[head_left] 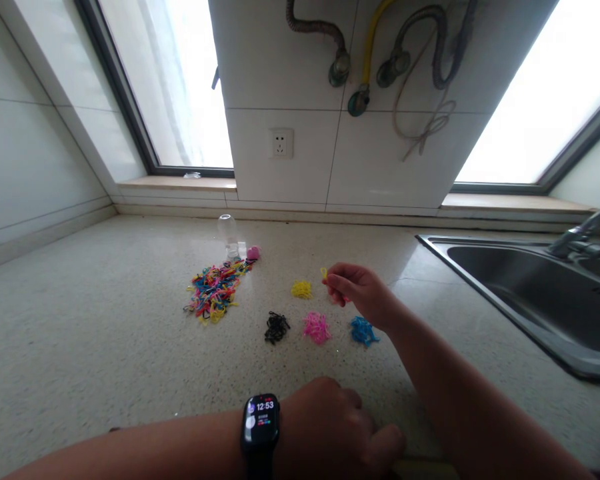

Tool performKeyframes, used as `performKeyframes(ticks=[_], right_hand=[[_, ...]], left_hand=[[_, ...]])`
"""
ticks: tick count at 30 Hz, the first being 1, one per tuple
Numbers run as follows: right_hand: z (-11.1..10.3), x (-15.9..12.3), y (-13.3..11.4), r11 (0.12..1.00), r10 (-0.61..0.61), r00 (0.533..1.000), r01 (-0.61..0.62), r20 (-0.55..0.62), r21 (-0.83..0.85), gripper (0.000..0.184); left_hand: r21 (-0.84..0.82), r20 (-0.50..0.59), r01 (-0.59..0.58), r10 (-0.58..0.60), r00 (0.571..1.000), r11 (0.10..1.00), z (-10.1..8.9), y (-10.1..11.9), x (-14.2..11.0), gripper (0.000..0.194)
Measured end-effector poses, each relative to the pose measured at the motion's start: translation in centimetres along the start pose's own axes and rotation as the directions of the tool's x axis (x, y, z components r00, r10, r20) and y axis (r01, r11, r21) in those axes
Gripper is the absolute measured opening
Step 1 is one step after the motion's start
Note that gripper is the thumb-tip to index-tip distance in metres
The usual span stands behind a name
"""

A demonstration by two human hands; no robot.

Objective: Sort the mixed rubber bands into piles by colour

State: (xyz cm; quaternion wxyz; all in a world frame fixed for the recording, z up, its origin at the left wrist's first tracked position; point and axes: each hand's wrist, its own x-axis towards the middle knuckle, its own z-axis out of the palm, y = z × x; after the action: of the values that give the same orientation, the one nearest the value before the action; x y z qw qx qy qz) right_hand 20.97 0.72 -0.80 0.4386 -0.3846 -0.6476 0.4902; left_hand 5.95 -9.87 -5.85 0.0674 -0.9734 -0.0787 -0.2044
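Your right hand (353, 288) pinches a yellow band (324, 273) between thumb and fingers above the speckled counter (145, 367), the sink (525, 287) at three o'clock. Your left hand (330, 427) lies at six; whether its fingers grip anything, you cannot tell.

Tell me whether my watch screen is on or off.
On: the watch screen by your left hand is lit, showing 12:53 and small coloured marks.

"12:53" in white digits on the dark square watch face (261, 423)
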Motion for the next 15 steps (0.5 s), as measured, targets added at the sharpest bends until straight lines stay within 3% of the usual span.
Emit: performKeyframes(ticks=[9, 15], right_hand=[[0.02, -0.25, -0.28, 0.994, -0.020, 1.000, 0.020, -0.001, 0.110, 0.032], [-0.05, 0.11, 0.27, 1.000, -0.023, 0.999, 0.022, -0.037, -0.018, 0.032]], left_hand=[[-0.024, -0.009, 0.003, -0.003, 1.000, 1.000, -0.22, -0.04, 0.06, 0.018], [-0.036, 0.012, -0.005, 0.005, 1.000, 0.999, -0.08, -0.04, -0.04, 0.017]])
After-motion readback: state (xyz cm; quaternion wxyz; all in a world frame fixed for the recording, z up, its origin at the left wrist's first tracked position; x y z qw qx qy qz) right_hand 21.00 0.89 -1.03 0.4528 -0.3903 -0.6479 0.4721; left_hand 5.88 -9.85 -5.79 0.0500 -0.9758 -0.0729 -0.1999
